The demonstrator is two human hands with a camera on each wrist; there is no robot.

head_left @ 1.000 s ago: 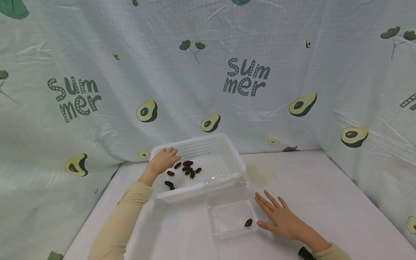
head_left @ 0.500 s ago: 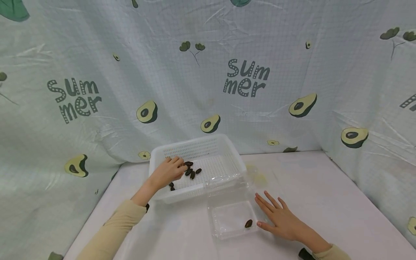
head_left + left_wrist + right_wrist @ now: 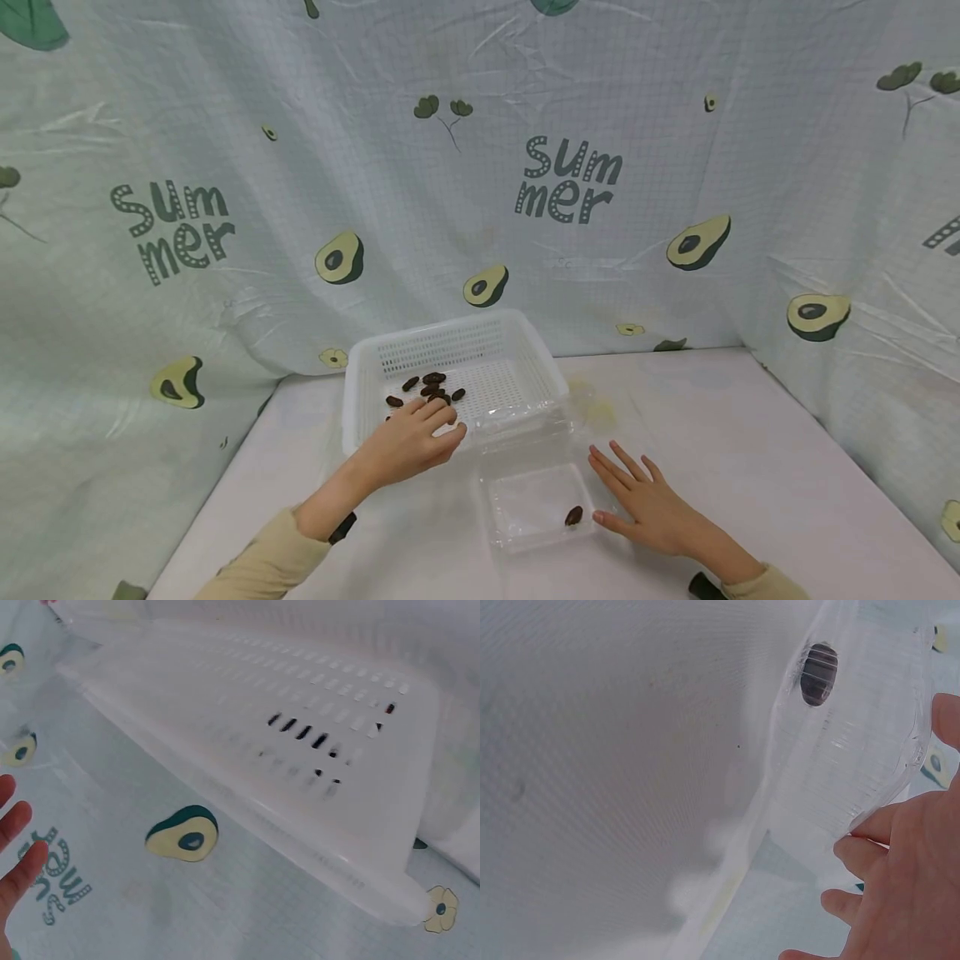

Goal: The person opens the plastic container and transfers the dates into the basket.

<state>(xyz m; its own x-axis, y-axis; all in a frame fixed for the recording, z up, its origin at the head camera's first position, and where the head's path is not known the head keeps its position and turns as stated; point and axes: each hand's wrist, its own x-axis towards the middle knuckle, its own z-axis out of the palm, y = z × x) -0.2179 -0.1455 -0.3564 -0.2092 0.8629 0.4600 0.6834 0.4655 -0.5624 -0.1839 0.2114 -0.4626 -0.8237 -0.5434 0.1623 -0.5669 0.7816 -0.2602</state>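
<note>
Several dark brown, oval, wrinkled pieces that look like dates (image 3: pixel 410 383) lie in the white slotted basket (image 3: pixel 536 358). My left hand (image 3: pixel 408 442) is over the basket's front edge, fingers loosely bent; its fingertips (image 3: pixel 21 862) stand apart in the left wrist view, and no held thing shows. A clear plastic box (image 3: pixel 491 508), its lid raised against the basket, has a single date (image 3: pixel 573 516) near its right side. Beside that side my right hand (image 3: pixel 652 508) lies with fingers spread, and its fingertips touch the box's edge in the right wrist view.
Everything stands on a pale-covered table (image 3: pixel 750 450). A light curtain (image 3: pixel 420 192) printed with avocados and lettering hangs close behind the basket and along both sides. Dark bands show at both wrists.
My left hand has moved from the basket's left end over the dates to its front edge, toward me and to the right. My right hand and the box have stayed put.
</note>
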